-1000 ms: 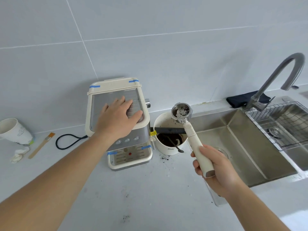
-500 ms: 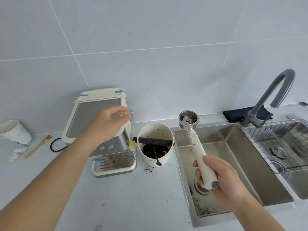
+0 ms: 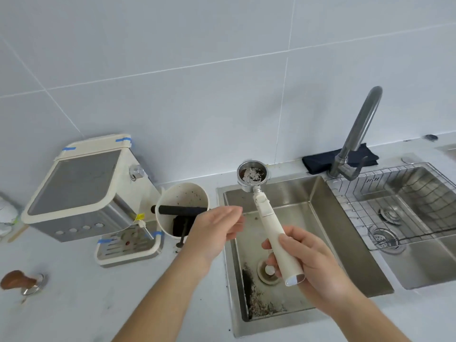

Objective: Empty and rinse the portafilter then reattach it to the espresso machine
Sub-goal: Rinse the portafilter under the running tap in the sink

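While the right hand clenches the cream handle of the portafilter, its metal basket, flecked with coffee residue, is held face-up above the rear edge of the left sink basin. With fingers loosely extended and grasping nothing, the left hand hovers between the knock box and the portafilter. On the table, the espresso machine stands left of the knock box, and the faucet rises behind the sink.
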A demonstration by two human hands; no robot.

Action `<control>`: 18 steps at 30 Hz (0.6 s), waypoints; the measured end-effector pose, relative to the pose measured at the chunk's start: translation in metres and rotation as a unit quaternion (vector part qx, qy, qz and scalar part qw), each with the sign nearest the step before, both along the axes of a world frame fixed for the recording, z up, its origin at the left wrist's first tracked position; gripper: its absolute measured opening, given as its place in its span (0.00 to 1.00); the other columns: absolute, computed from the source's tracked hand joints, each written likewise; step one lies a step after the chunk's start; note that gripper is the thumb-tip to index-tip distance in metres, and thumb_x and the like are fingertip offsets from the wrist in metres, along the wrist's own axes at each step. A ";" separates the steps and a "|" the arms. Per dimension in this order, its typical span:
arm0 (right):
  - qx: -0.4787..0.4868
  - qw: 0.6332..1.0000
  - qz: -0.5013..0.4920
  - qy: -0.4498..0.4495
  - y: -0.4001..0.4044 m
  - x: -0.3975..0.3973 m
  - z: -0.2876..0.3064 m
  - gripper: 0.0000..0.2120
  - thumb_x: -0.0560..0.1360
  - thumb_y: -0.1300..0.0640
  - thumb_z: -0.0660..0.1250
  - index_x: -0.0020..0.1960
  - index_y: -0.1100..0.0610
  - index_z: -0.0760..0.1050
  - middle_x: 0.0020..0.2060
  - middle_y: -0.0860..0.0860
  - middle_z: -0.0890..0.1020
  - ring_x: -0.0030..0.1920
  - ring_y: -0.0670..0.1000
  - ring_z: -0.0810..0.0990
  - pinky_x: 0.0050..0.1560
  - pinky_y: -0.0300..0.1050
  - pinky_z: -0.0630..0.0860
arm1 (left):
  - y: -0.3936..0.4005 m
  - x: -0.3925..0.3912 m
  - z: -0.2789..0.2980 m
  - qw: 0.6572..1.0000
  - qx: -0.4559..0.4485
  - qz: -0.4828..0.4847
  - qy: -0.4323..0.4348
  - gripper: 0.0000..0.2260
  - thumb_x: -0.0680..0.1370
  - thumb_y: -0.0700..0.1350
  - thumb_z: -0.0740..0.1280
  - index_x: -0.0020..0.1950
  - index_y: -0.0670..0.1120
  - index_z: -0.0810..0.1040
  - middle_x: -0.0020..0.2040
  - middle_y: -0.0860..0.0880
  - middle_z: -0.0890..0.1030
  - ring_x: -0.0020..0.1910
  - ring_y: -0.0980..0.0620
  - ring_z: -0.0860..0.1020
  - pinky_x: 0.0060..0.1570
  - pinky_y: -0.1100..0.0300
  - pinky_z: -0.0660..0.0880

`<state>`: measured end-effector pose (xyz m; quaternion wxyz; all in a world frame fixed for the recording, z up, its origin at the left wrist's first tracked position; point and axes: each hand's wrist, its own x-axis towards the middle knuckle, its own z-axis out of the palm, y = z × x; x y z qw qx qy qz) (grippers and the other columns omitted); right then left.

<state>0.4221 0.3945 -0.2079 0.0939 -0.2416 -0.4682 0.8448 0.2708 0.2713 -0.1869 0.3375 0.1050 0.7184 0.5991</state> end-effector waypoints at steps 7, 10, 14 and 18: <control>-0.017 1.000 -0.023 -0.008 0.028 0.026 -0.008 0.18 0.71 0.61 0.70 0.58 0.68 0.76 0.45 0.64 0.83 0.33 0.55 0.81 0.27 0.44 0.75 | 0.054 0.038 -0.009 0.999 0.006 -0.045 0.024 0.06 0.76 0.51 0.69 0.46 0.53 0.86 0.46 0.50 0.86 0.48 0.51 0.84 0.53 0.53 0.79; -0.014 1.000 -0.022 -0.011 0.041 0.034 -0.011 0.19 0.71 0.61 0.73 0.59 0.68 0.76 0.47 0.66 0.83 0.34 0.55 0.81 0.29 0.43 0.76 | 0.072 0.046 -0.012 0.999 0.008 -0.036 0.012 0.06 0.76 0.48 0.69 0.49 0.51 0.85 0.44 0.51 0.86 0.45 0.54 0.84 0.53 0.53 0.78; -0.015 0.999 -0.029 -0.016 0.063 0.045 -0.017 0.18 0.71 0.60 0.69 0.58 0.68 0.77 0.49 0.67 0.83 0.35 0.56 0.81 0.29 0.42 0.76 | 0.098 0.060 -0.020 0.999 0.006 -0.044 0.010 0.06 0.77 0.47 0.68 0.51 0.50 0.84 0.45 0.51 0.87 0.46 0.54 0.85 0.53 0.53 0.78; -0.013 0.999 -0.022 -0.022 0.083 0.054 -0.023 0.16 0.73 0.62 0.68 0.59 0.66 0.77 0.51 0.66 0.83 0.38 0.56 0.82 0.32 0.42 0.77 | 0.120 0.070 -0.028 0.999 0.001 -0.044 0.006 0.05 0.76 0.46 0.69 0.49 0.50 0.84 0.43 0.52 0.87 0.42 0.57 0.84 0.51 0.56 0.79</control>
